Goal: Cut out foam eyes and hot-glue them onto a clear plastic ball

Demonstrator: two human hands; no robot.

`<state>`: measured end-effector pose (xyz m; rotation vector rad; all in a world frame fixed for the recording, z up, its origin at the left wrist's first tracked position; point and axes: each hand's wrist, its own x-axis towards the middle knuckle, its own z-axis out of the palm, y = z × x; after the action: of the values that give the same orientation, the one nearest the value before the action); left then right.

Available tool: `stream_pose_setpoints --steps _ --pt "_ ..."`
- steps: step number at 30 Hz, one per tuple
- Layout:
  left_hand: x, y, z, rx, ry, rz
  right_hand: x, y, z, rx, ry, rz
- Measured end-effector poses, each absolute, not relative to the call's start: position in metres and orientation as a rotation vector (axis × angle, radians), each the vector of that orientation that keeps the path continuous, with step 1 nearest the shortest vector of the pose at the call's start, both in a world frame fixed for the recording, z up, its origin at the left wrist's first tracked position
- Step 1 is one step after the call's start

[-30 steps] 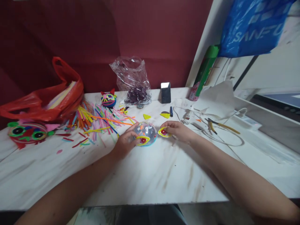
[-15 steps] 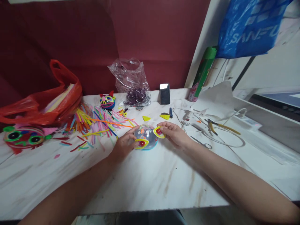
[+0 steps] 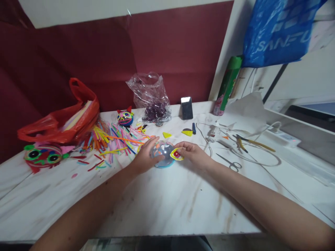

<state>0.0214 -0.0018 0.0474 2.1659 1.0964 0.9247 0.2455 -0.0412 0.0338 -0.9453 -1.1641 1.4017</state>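
Clear ball (image 3: pixel 161 155) cupped by left hand (image 3: pixel 144 158); right hand (image 3: pixel 192 153) pinches yellow eye (image 3: pixel 176 154) against ball's right side, touching.

White marble-look table (image 3: pixel 162 205) carries coloured strips (image 3: pixel 112 139), scissors (image 3: pixel 230 163), pliers (image 3: pixel 251 142), phone (image 3: pixel 186 108)

This looks like a home craft corner, set against a dark red wall. The white marbled surface (image 3: pixel 167 205) carries a scatter of coloured foam strips (image 3: pixel 115 137), finished cat-faced decorations (image 3: pixel 125 117), scissors (image 3: pixel 229 162), pliers (image 3: pixel 248 141) and a red plastic bag (image 3: pixel 60 118) of foam sheets.
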Motion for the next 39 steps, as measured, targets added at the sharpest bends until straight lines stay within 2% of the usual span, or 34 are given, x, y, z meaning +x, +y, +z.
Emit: stream_pose_setpoints --steps 12,17,22,25,32,39 --pt "0.044 -0.031 0.05 1.897 1.043 0.892 0.23 -0.056 0.038 -0.954 -1.397 1.141" --pt "0.051 -0.036 0.051 1.888 1.158 1.05 0.224 -0.058 0.034 -1.012 -1.474 0.928" --pt "0.039 -0.029 0.044 1.678 1.183 0.934 0.239 -0.059 0.038 -1.127 -1.434 0.638" --pt "0.032 -0.024 0.042 1.636 1.119 1.011 0.246 -0.064 0.038 -1.153 -1.477 0.46" --pt "0.031 -0.024 0.038 1.624 1.09 1.076 0.223 -0.088 0.022 -0.901 -2.095 0.018" --pt "0.027 -0.026 0.037 1.813 1.159 1.035 0.213 -0.093 0.015 -0.997 -2.161 -0.104"
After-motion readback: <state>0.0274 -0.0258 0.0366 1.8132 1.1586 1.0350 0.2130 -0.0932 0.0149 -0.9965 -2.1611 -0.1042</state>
